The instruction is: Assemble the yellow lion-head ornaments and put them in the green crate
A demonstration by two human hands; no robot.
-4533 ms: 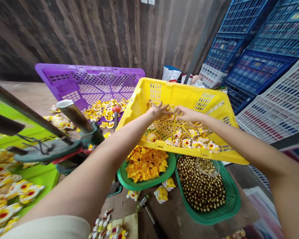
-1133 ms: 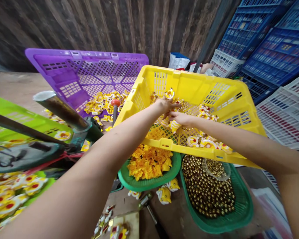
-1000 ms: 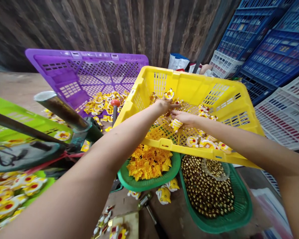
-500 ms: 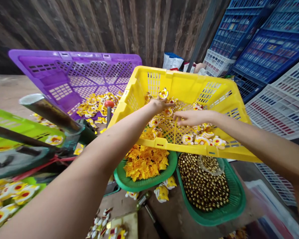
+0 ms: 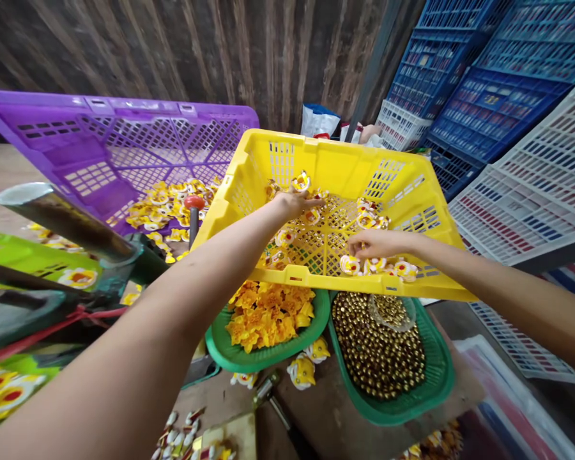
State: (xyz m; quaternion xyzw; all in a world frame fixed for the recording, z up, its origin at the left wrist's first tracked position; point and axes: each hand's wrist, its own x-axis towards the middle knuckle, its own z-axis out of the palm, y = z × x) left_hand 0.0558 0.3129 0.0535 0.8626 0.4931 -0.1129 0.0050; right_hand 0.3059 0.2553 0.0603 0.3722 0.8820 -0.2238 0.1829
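Observation:
Both of my hands reach into a yellow plastic crate (image 5: 359,163) with slotted walls. Near its left side my left hand (image 5: 293,203) is open, fingers stretched to the right, just below a small white-and-yellow piece with a red centre (image 5: 301,181). My right hand (image 5: 371,244) is lower and to the right, its fingers curled downward close to a group of similar white-and-yellow pieces (image 5: 376,266). Whatever those fingers may pinch is hidden. More of these pieces (image 5: 370,216) lie behind the right hand, with small gold bits scattered over the crate floor.
In front stand a green basket (image 5: 263,364) of orange flower-shaped pieces and a green basket (image 5: 388,415) of gold beads. A hammer (image 5: 282,415) lies below. At left are a purple crate (image 5: 124,140) and a metal press (image 5: 119,255); stacked blue crates (image 5: 498,102) rise at right.
My right hand has moved down toward the pieces at the crate's near side, and its fingers have curled. My left hand keeps its place in the crate. The whole view has shifted slightly.

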